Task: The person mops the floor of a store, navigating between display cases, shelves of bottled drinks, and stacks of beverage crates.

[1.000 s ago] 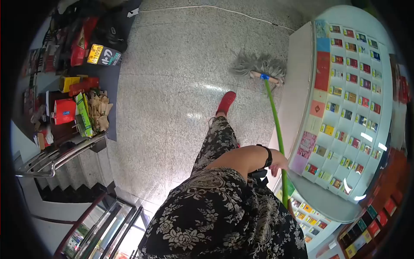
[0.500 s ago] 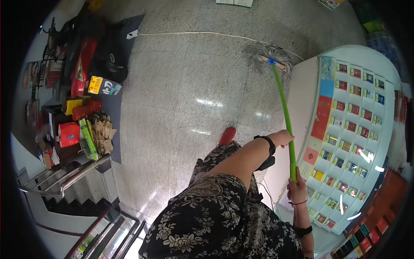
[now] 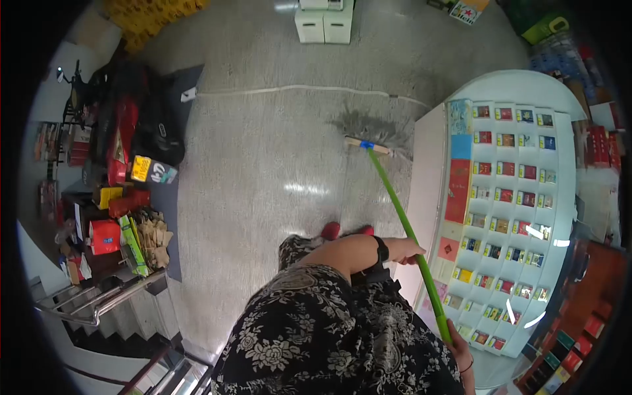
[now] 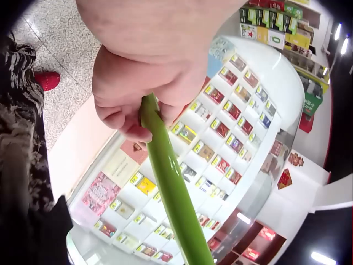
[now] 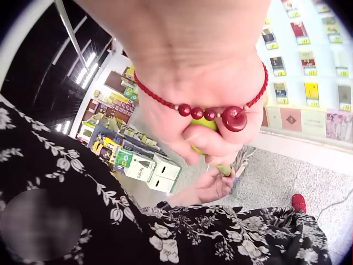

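Observation:
A mop with a green handle point(image 3: 393, 197) and a grey string head point(image 3: 378, 126) rests on the speckled floor beside the white display counter. My left hand point(image 3: 403, 251) grips the handle partway along; in the left wrist view, that hand point(image 4: 149, 83) has its fingers curled round the green handle point(image 4: 176, 193). Nearer the handle's upper end, my right hand point(image 3: 459, 347) holds on, partly hidden by the patterned clothing. The right wrist view shows the right hand point(image 5: 204, 130) wrapped round the handle, a red beaded bracelet at its wrist, with the left hand point(image 5: 215, 186) beyond it.
The white counter point(image 3: 428, 155) holding rows of small packs stands on the right. A white cable point(image 3: 283, 88) crosses the floor beyond the mop. To the left are a red vehicle point(image 3: 125, 141), stacked goods and a metal stair rail point(image 3: 108, 306); white boxes point(image 3: 324, 26) stand ahead.
The mop head has moved back from the cable and leftward, away from the counter. Both hands have come lower in the head view, and two red shoes now show.

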{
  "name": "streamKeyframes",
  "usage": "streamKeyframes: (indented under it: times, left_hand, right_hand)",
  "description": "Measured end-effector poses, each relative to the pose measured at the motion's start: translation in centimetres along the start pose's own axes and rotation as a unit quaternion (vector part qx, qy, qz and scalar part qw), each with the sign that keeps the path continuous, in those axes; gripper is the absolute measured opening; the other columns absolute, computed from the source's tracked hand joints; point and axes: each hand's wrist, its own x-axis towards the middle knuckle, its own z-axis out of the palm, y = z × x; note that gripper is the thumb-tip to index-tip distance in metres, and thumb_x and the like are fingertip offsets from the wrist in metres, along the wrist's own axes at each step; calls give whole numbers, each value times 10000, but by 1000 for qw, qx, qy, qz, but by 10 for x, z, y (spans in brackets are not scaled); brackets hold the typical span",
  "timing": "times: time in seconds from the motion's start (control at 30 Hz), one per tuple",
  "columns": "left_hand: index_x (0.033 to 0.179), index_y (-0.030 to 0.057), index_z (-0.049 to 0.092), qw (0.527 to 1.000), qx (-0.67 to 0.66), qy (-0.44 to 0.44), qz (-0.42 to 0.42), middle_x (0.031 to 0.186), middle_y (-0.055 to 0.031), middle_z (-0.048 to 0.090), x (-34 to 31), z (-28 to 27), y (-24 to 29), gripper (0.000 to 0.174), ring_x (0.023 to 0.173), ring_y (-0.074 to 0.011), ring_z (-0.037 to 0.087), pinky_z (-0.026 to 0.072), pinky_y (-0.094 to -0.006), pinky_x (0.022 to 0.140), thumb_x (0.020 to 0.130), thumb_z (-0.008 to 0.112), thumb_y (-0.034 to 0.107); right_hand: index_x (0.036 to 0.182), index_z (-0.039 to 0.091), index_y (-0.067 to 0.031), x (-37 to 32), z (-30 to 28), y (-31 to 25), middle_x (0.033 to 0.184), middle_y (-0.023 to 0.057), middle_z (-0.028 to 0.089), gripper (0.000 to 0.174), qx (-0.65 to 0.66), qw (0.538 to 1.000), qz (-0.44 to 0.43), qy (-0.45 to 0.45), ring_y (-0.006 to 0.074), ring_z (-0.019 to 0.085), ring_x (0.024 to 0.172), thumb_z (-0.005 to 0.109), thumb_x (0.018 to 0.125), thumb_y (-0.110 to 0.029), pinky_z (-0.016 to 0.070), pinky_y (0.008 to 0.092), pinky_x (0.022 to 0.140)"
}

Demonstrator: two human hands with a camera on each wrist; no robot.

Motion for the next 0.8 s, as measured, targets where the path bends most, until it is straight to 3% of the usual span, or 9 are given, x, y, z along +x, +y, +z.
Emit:
streamKeyframes:
  times: [0.03,0.07,0.17,0.27,0.33,0.57,0.63,0.73,0.8]
  left_hand:
    - [698,41,571,999,36,-3,-7,519,-47,511,-10,2,16,271,380,-108,436,274,-242,316,810,562,287]
    - [698,41,571,999,48,3,-6,519,-47,511,-22,4,33,271,380,-108,436,274,-242,316,810,562,287]
    - [700,32,569,990,77,60,100,488,-40,484,-26,7,74,269,346,-106,388,260,-245,304,804,551,279]
    - [740,29,548,982,27,124,139,526,-50,496,-38,-10,120,235,376,-109,422,267,-246,303,792,557,257]
    - [775,28,528,976,-13,140,167,557,-58,504,-20,-41,138,204,390,-115,437,262,-253,297,784,555,230]
    - [736,31,505,929,-73,253,259,555,-61,481,-44,-170,245,124,396,-124,414,273,-254,316,793,507,141]
    - [748,34,503,931,-75,259,244,568,-62,486,-49,-210,266,132,405,-126,421,284,-253,326,801,508,155]
    - [785,44,494,930,-98,284,214,607,-64,500,-61,-281,317,160,433,-132,442,318,-252,357,823,510,198]
    - [809,50,488,928,-120,295,191,634,-65,510,-60,-323,353,181,451,-136,456,341,-250,377,837,511,227]
  right_hand:
    - [1318,339,-30,-1,-10,-4,768,20,543,561,-1,1000,-21,8,56,471,598,475,782,62,397,187,550]
    - [1324,325,-30,-4,-20,-8,732,4,529,567,58,998,27,-2,57,467,590,473,784,60,387,188,535]
    - [1337,291,-25,22,-42,1,659,-25,493,577,89,996,-14,-8,51,439,541,457,790,57,353,191,482]
    - [1334,301,-27,57,-56,-19,675,-29,491,568,140,990,-13,-14,47,431,537,463,793,31,348,188,472]
    - [1330,325,-50,90,-65,-25,679,-36,487,553,167,985,-46,-17,40,413,533,471,801,21,342,180,473]
    - [1311,376,-104,229,-96,-160,702,-32,476,515,-20,989,-137,-50,45,395,586,533,823,-53,370,191,530]
    - [1307,382,-107,289,-94,-196,716,-29,477,510,-47,983,-171,-44,53,401,603,539,824,-61,383,196,553]
    - [1293,398,-112,381,-83,-258,801,9,568,494,-60,982,-166,-67,92,504,677,545,822,-88,433,243,634]
    - [1284,425,-143,446,-72,-285,675,-9,506,479,-63,965,-254,-34,71,447,595,531,819,-96,408,230,570]
